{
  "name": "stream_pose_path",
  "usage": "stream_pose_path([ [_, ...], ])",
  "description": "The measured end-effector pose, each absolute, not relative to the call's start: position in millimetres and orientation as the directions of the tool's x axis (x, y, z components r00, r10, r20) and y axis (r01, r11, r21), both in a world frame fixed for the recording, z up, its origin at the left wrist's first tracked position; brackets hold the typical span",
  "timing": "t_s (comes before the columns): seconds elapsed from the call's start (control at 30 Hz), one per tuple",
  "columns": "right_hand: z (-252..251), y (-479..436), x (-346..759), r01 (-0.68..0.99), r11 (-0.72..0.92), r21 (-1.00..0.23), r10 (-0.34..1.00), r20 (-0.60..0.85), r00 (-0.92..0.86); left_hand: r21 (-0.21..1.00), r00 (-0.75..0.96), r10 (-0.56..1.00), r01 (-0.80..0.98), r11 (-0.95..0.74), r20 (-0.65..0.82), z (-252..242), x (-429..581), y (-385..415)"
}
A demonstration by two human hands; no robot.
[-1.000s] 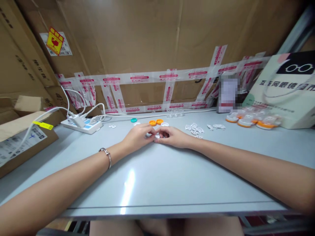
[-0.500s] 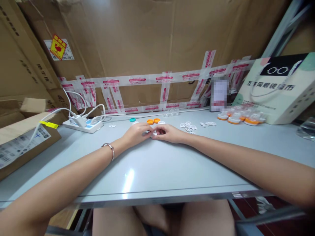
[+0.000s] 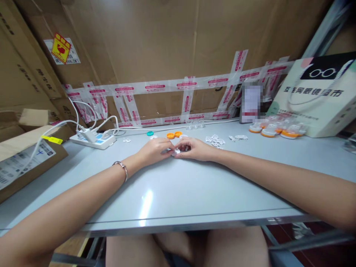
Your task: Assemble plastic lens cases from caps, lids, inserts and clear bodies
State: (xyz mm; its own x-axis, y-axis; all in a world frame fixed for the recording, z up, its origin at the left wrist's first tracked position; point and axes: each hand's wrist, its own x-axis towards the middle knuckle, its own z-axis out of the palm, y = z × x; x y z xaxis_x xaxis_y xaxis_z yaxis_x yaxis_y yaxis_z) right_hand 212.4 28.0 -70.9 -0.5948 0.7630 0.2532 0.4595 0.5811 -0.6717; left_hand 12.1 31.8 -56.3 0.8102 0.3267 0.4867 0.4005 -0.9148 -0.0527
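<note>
My left hand (image 3: 153, 150) and my right hand (image 3: 194, 148) meet at the middle of the grey table (image 3: 178, 193). Both pinch one small white plastic piece (image 3: 175, 151) between their fingertips, just above the tabletop. A metal bracelet (image 3: 121, 169) circles my left wrist. Just behind the hands lie two orange caps (image 3: 174, 135), a teal cap (image 3: 150, 133) and a white cap (image 3: 153, 137). A scatter of small white parts (image 3: 214, 140) lies behind my right hand.
A white power strip (image 3: 93, 139) with plugged cables sits at the back left. A cardboard box (image 3: 25, 157) stands at the left edge. Orange-and-clear cases (image 3: 276, 129) and a paper bag (image 3: 317, 96) stand back right. Taped cardboard walls close the back.
My hands stay together on the small white piece, with only slight finger motion. The camera view has shifted a little; nothing on the table has moved.
</note>
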Motion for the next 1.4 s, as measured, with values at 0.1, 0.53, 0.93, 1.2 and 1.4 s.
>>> stream_pose_path([
  [0.1,-69.7,25.7,214.0,0.445,0.550,-0.707,0.768,0.218,-0.602,-0.050,0.831,0.285,0.349,-0.936,0.479,-54.4,11.4,29.2],
  [0.53,-67.8,19.0,218.4,0.370,0.538,-0.758,0.761,0.247,-0.600,0.231,0.824,0.400,0.331,-0.915,0.402,-41.2,6.2,18.6],
  [0.93,-70.0,22.9,222.8,0.278,0.563,-0.778,0.711,0.284,-0.643,0.316,0.809,0.472,0.372,-0.873,0.350,-45.5,8.8,19.1],
  [1.2,-73.3,28.0,225.3,0.251,0.562,-0.788,0.712,0.307,-0.631,0.285,0.797,0.446,0.353,-0.891,0.407,-48.9,9.4,20.9],
  [1.4,-73.3,29.6,227.4,0.257,0.733,-0.630,0.600,0.420,-0.682,0.253,0.812,0.396,0.313,-0.915,0.429,-49.4,8.9,21.3],
])
